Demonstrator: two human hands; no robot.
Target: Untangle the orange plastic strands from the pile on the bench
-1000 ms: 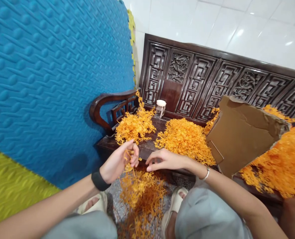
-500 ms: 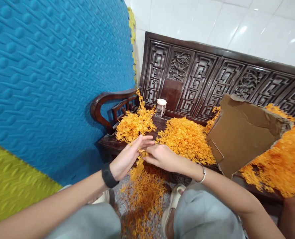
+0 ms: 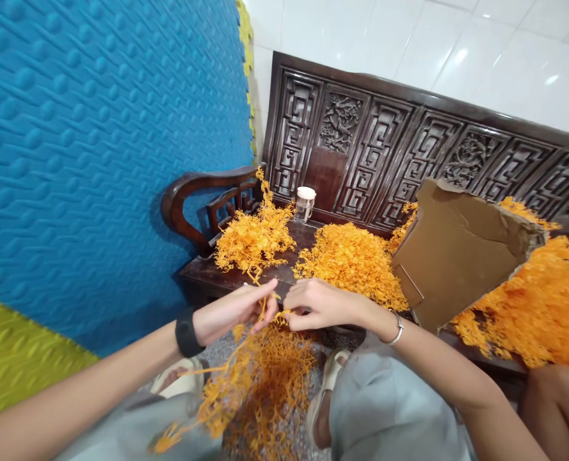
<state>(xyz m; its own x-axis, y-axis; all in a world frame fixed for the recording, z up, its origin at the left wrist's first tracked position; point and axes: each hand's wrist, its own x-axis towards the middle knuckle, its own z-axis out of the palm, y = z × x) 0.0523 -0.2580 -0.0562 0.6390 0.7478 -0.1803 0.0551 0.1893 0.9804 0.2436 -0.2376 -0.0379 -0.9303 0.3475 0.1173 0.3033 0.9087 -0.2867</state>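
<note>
My fingers pinch an orange frond sprig (image 3: 265, 312) between both hands; it is thin-stemmed and feathery; its long tail droops down-left across my lap, above the floor pile (image 3: 269, 384).

The left hand (image 3: 236, 312) and right hand (image 3: 319, 305) drew apart, and an orange sprig (image 3: 226, 378) swung down below the bench (image 3: 202, 279).

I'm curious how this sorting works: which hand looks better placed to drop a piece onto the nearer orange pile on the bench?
Probably the left hand: it pinches the orange sprig just below the left pile. The right hand only grips the tip.
</note>
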